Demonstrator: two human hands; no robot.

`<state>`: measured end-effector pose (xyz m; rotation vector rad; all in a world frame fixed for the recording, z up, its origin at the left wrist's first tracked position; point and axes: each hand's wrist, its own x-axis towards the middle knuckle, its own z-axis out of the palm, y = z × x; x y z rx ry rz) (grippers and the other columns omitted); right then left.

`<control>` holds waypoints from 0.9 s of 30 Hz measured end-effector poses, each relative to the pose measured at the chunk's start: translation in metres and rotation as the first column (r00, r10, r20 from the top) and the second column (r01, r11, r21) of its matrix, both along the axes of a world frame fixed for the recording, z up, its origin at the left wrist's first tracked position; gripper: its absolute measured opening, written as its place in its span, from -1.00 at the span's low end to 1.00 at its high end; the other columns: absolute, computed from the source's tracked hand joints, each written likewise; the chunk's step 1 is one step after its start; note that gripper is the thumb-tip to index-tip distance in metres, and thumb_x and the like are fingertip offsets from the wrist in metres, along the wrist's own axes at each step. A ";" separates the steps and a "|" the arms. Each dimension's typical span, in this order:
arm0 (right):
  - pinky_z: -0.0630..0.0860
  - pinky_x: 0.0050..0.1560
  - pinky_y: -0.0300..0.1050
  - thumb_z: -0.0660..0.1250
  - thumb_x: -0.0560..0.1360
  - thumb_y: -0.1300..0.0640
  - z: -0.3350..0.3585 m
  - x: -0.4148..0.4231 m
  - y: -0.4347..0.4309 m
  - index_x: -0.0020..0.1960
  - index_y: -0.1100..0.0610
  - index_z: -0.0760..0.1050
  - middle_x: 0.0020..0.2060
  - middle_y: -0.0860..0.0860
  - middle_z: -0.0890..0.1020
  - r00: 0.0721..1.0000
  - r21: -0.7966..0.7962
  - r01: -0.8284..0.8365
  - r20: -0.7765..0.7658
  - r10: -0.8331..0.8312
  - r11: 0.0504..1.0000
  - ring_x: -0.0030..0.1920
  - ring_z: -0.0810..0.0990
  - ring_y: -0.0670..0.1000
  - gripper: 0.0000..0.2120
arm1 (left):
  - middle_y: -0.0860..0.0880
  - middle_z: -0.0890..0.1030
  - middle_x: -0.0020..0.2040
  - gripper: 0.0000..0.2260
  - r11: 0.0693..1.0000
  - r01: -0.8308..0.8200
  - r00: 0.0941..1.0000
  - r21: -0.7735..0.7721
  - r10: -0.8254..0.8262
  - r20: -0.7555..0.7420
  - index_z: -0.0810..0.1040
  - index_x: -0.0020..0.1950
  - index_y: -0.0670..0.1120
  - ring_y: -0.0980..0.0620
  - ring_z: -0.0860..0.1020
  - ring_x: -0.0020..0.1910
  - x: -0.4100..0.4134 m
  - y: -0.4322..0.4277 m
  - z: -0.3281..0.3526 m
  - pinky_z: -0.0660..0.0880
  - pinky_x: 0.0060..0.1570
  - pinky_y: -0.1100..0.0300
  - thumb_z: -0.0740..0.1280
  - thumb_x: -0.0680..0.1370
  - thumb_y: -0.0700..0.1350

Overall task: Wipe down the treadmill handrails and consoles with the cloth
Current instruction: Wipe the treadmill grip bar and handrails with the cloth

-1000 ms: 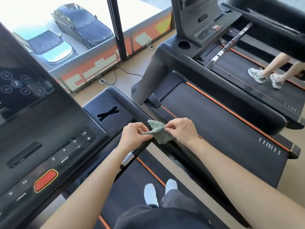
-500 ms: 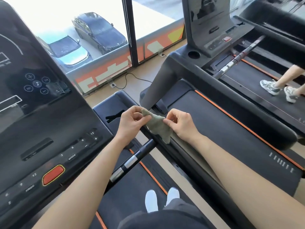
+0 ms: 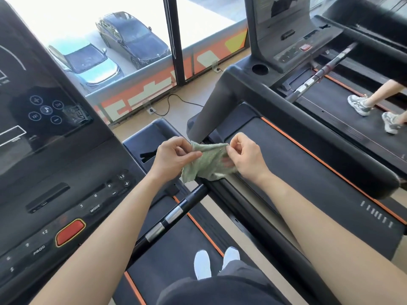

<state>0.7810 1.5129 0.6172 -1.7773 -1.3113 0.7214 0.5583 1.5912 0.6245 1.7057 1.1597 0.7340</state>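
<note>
Green cloth [image 3: 209,165] was pinched at opposite edges by left hand [image 3: 174,157] and right hand [image 3: 247,158], apparently spreading it to wipe.

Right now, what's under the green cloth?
The cloth hangs pinched between the left hand and the right hand. Below it the black grip bar shows; the treadmill frame directly behind the cloth is covered.
</note>
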 end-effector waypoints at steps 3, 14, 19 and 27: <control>0.59 -0.05 0.16 0.39 0.57 0.10 0.011 -0.002 0.002 -0.17 0.06 0.40 -0.22 0.04 0.66 1.000 0.072 0.013 -0.028 -0.011 0.997 -0.18 0.64 0.12 -0.80 | -0.06 0.65 -0.21 -0.82 0.997 -0.018 0.991 0.079 0.008 0.133 0.59 -0.18 0.00 0.05 0.54 -0.31 0.000 0.003 0.012 0.56 -0.26 0.14 0.57 0.46 -0.18; 0.53 -0.01 0.03 0.48 0.39 0.02 -0.078 -0.018 -0.088 -0.24 0.05 0.54 -0.15 -0.08 0.66 0.900 -0.212 -0.062 0.410 0.147 0.975 -0.12 0.49 0.05 -0.84 | 0.22 0.65 -0.07 -0.89 0.958 0.286 0.841 0.017 -0.242 -0.484 0.61 -0.20 0.17 0.12 0.51 -0.07 -0.033 -0.061 -0.093 0.52 0.02 0.05 0.45 0.39 -0.06; 0.50 -0.13 0.00 0.51 0.33 -0.01 -0.065 -0.031 -0.070 -0.18 0.08 0.63 -0.28 -0.05 0.63 0.780 0.071 0.013 0.623 -0.054 0.997 -0.17 0.48 0.11 -0.82 | 0.11 0.55 -0.19 -0.93 0.975 -0.056 0.912 0.214 0.138 -0.387 0.60 -0.22 0.02 0.00 0.51 -0.13 -0.012 -0.064 -0.096 0.49 -0.10 0.08 0.35 0.40 -0.14; 0.31 0.49 0.04 0.38 0.56 0.18 -0.100 -0.038 -0.046 0.59 0.01 0.24 0.61 -0.02 0.17 0.791 -0.309 -0.260 0.475 0.386 0.915 0.58 0.17 0.08 -0.35 | -0.13 0.61 0.20 -0.58 0.995 0.002 0.848 0.100 0.051 -0.528 0.38 0.40 -0.14 -0.22 0.61 0.11 0.022 -0.070 -0.118 0.52 0.01 -0.05 0.35 0.61 0.00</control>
